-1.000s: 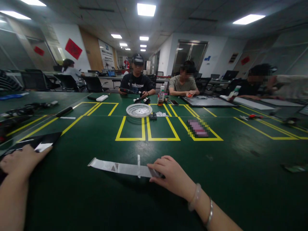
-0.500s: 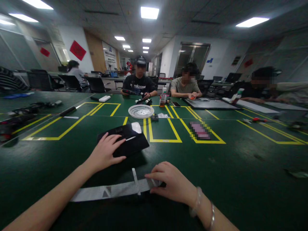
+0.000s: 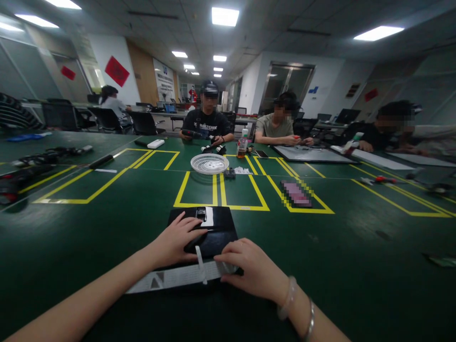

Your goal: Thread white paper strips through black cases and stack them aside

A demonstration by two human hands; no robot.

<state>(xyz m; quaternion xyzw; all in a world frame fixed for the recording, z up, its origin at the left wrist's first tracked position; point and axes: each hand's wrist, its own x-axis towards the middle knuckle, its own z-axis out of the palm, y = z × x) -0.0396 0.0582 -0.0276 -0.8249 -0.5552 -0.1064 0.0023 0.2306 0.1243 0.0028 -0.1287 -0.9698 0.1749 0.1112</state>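
Observation:
My left hand (image 3: 174,242) lies with fingers spread over a flat black box (image 3: 221,237), its thumb toward the near side. On top of the box are a white patch (image 3: 209,216) and a small dark square piece. My right hand (image 3: 254,270) pinches the right end of a long white strip with printed lines (image 3: 178,277). A narrow white tab (image 3: 200,261) crosses this strip and sticks up from it. The strip runs along the box's near side and its left part passes by my left forearm. My right fingertips hide the strip's right end.
Beyond the box are a white round basket (image 3: 209,164), a bottle (image 3: 242,146) and a pixelated pink object (image 3: 296,194). Yellow tape marks (image 3: 245,208) divide the green table (image 3: 338,266). Dark tools (image 3: 50,156) lie at left. Several people sit across the table, one holding a power drill (image 3: 194,135).
My left hand has brought the black box nearer and to the right, and turned it straighter, up beside the strip. The strip's left end has shifted right. My right hand has barely moved.

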